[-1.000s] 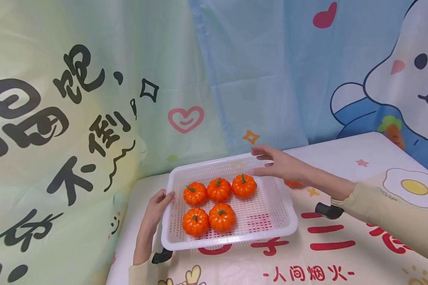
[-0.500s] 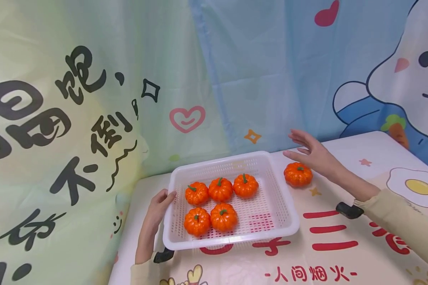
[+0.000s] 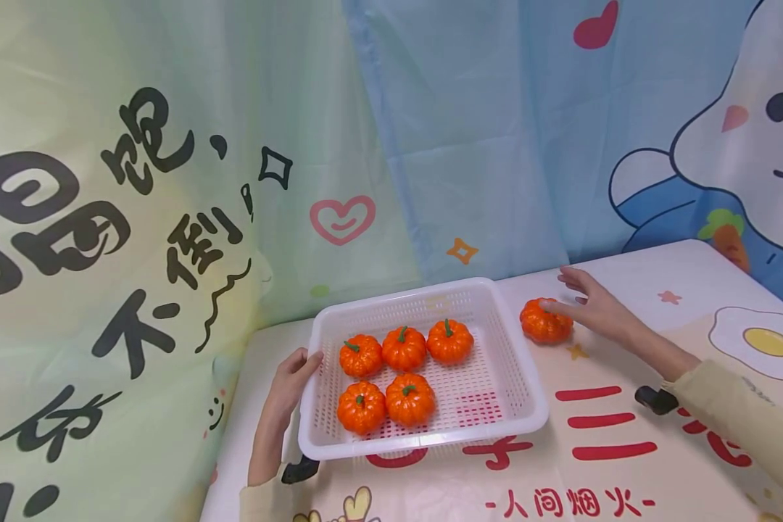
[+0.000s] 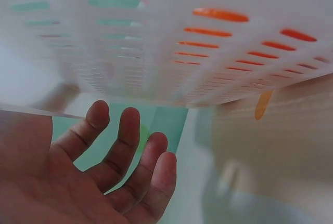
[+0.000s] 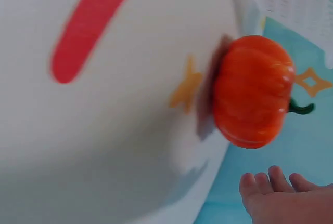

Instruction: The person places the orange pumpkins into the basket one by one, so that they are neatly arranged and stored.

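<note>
A white perforated plastic basket [image 3: 424, 439] holds several small orange pumpkins [image 3: 404, 349] with green stems. My left hand [image 3: 287, 384] grips its left rim, thumb over the edge. In the left wrist view the fingers [image 4: 158, 172] of that hand curl below the slotted basket wall [image 4: 166, 78]. One more orange pumpkin [image 3: 541, 322] rests on the table to the right of the basket. My right hand [image 3: 597, 308] is beside it with fingers extended and nothing in its grasp; the thumb overlaps the pumpkin in the head view. The right wrist view shows the fingertips [image 5: 276, 174] apart from this pumpkin [image 5: 254, 91].
A printed cloth with red characters [image 3: 610, 420] and a fried-egg picture [image 3: 766, 342] covers the table. Behind and to the left hangs a cartoon-printed curtain [image 3: 470, 145], close to the table's back edge. Both wrists wear black straps.
My right hand has moved from over the basket's back right corner to the right, then lowered beside the lone pumpkin, which came into full view. My left hand stays on the rim.
</note>
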Action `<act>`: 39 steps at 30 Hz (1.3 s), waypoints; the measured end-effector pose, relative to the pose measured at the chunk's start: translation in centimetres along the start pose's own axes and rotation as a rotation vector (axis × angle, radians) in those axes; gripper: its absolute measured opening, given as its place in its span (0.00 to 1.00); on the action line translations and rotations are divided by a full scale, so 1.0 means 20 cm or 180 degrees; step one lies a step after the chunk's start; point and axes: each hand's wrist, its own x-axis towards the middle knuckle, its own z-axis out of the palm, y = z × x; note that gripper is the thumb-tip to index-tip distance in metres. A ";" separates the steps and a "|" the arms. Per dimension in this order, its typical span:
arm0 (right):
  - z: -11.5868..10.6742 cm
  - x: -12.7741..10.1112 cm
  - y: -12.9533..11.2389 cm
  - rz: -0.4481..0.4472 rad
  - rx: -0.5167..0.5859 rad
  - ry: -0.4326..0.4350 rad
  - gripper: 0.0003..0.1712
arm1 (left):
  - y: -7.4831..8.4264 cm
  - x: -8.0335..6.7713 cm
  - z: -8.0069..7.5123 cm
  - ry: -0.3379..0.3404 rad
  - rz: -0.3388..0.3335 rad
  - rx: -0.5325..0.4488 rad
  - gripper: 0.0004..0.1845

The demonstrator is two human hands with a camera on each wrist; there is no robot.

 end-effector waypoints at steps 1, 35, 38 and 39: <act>0.01 0.00 0.02 0.0016 -0.0016 -0.0026 0.62 | 0.00 0.00 0.00 -0.0005 0.0006 -0.0001 0.16; 0.15 -0.02 0.13 0.0100 -0.0306 -0.0156 0.65 | 0.00 0.00 0.00 0.0010 -0.0034 0.0006 0.16; 0.15 -0.02 0.13 0.0068 -0.0336 -0.0136 0.63 | 0.00 0.00 0.00 0.0018 -0.0041 0.0003 0.16; 0.15 -0.02 0.12 0.0064 -0.0343 -0.0130 0.63 | 0.00 0.00 0.00 0.0018 -0.0042 -0.0002 0.15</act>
